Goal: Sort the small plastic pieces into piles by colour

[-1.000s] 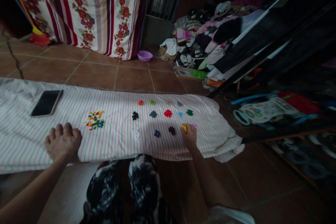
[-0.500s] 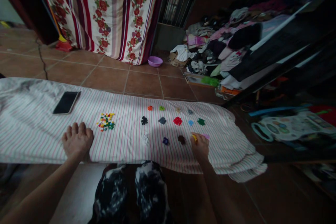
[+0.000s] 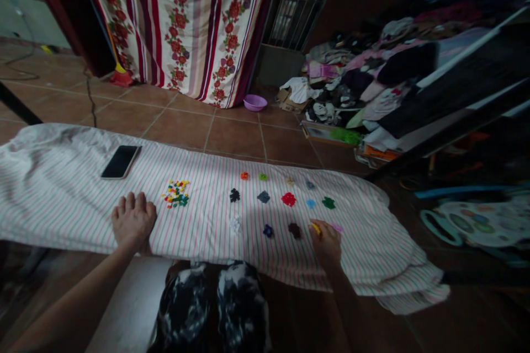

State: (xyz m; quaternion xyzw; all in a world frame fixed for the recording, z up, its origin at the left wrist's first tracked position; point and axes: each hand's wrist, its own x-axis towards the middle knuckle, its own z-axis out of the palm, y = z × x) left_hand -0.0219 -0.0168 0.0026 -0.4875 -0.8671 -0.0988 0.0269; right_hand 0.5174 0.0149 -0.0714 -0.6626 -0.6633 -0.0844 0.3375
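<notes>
My left hand (image 3: 133, 220) lies palm down on the striped cloth (image 3: 199, 231), fingers stretched out, holding nothing. Just beyond it is a mixed heap of small coloured pieces (image 3: 177, 194), mostly yellow, green and white. My right hand (image 3: 328, 244) rests at the right of the cloth, its fingers curled at small yellow pieces (image 3: 317, 229); how many they grip is hidden. Close by are a brown pile (image 3: 295, 230), a pink pile (image 3: 338, 228) partly behind the hand, a light blue pile (image 3: 310, 203) and a dark green pile (image 3: 328, 202).
Other single-colour piles include red (image 3: 289, 199), grey (image 3: 264, 197), black (image 3: 234, 194), white (image 3: 236, 224) and dark blue (image 3: 268, 230). A phone (image 3: 121, 162) lies at the left. Beyond the cloth are a purple basin (image 3: 255, 102) and a heap of clothes (image 3: 343, 77).
The whole view has shifted, so everything appears further right and slightly lower. Both hands keep their places on the cloth, the right one still at the yellow pieces.
</notes>
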